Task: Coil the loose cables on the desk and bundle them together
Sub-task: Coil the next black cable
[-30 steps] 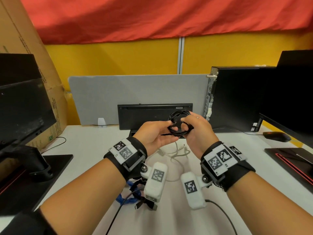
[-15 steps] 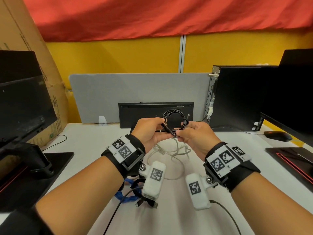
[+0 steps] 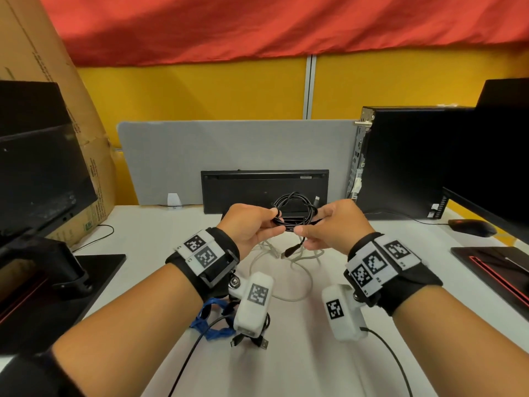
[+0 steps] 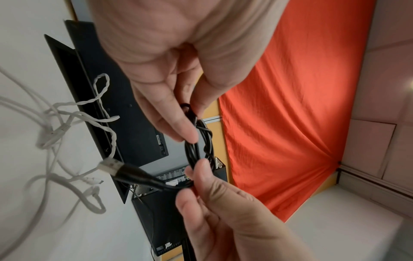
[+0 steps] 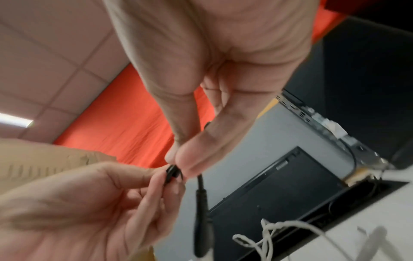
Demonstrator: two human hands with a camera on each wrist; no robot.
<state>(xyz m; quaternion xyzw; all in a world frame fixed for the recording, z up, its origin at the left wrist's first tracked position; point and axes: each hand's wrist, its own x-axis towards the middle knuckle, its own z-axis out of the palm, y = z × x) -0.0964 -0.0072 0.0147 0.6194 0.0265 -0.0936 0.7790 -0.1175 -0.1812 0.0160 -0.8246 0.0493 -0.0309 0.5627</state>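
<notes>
In the right wrist view the black cable (image 5: 202, 208) hangs as a motion-blurred streak, its plug end cut off by the lower edge. The left hand (image 5: 93, 211) there is smeared too, and the pinching fingers (image 5: 196, 159) hide most of the coil. In the head view a white wrist camera (image 3: 253, 305) covers part of the blue cable (image 3: 210, 319) and the black cables beside it. The monitor (image 3: 37, 156) at the left runs off the frame.
</notes>
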